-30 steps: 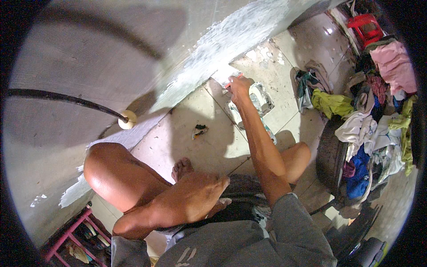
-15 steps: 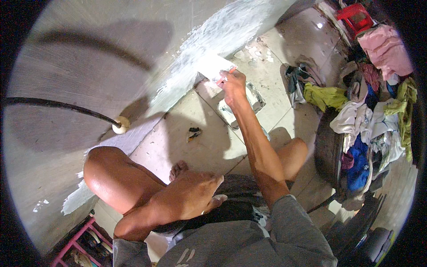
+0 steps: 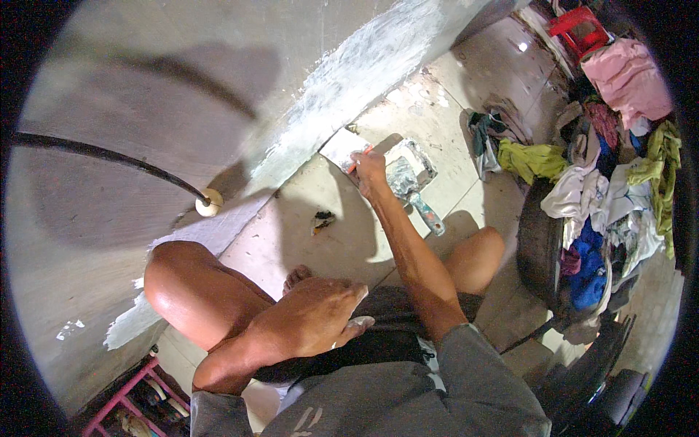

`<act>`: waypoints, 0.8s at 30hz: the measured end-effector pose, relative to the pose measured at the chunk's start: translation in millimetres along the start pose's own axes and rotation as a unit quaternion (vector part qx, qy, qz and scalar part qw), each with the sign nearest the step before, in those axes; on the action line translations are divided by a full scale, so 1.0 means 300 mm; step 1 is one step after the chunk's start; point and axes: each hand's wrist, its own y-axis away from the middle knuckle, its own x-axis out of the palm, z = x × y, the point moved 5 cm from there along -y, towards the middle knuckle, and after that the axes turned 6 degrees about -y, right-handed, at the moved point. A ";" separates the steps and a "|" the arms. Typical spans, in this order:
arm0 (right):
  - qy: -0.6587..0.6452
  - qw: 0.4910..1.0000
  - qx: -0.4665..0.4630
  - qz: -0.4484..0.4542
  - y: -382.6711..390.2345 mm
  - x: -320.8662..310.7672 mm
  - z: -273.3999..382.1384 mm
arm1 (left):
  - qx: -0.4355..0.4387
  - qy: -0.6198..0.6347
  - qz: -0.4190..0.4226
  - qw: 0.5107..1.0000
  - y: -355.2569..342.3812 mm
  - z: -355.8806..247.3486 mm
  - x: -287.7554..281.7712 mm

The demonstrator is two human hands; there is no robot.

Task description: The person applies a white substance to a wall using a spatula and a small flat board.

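My right hand (image 3: pixel 370 173) is closed round the orange-red edge of a flat white putty spreader (image 3: pixel 341 148). The spreader is low, beside the line where wall and floor meet. Fresh white putty (image 3: pixel 349 73) covers a rough band along the foot of the grey wall (image 3: pixel 182 95). Just right of that hand, a putty-smeared tray (image 3: pixel 429 171) lies on the tiles. A putty knife (image 3: pixel 429 215) rests across it, its patterned handle pointing toward me. My left hand (image 3: pixel 328 313) lies over my lap, thumb apart from the fingers, white smears on the tips, with nothing visible in it.
A black cable (image 3: pixel 109 153) runs to a round cream fitting (image 3: pixel 209 202) at the wall. A small dark scrap (image 3: pixel 322 221) lies on the tiled floor. Piled clothes (image 3: pixel 582 211) and a red plastic stool (image 3: pixel 580 33) stand at right. A pink rack (image 3: pixel 127 400) is at lower left.
My right hand has brought the spreader down from the wall's putty band and a little toward me. The putty knife on the tray, mostly hidden by my forearm before, now shows. My left hand stays put.
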 end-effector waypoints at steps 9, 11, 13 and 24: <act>-0.135 0.990 -0.036 0.035 0.139 0.147 0.150 | -0.022 0.021 0.037 0.999 0.003 0.007 0.014; -0.128 0.991 -0.018 0.021 0.187 0.165 0.205 | -0.023 0.024 0.049 0.998 0.003 0.004 0.012; -0.130 0.991 -0.025 0.017 0.222 0.170 0.244 | -0.013 0.026 0.035 0.999 0.000 0.006 0.013; -0.023 1.000 -0.012 0.017 0.187 0.060 -0.040 | -0.009 0.054 0.007 0.998 0.023 -0.015 0.001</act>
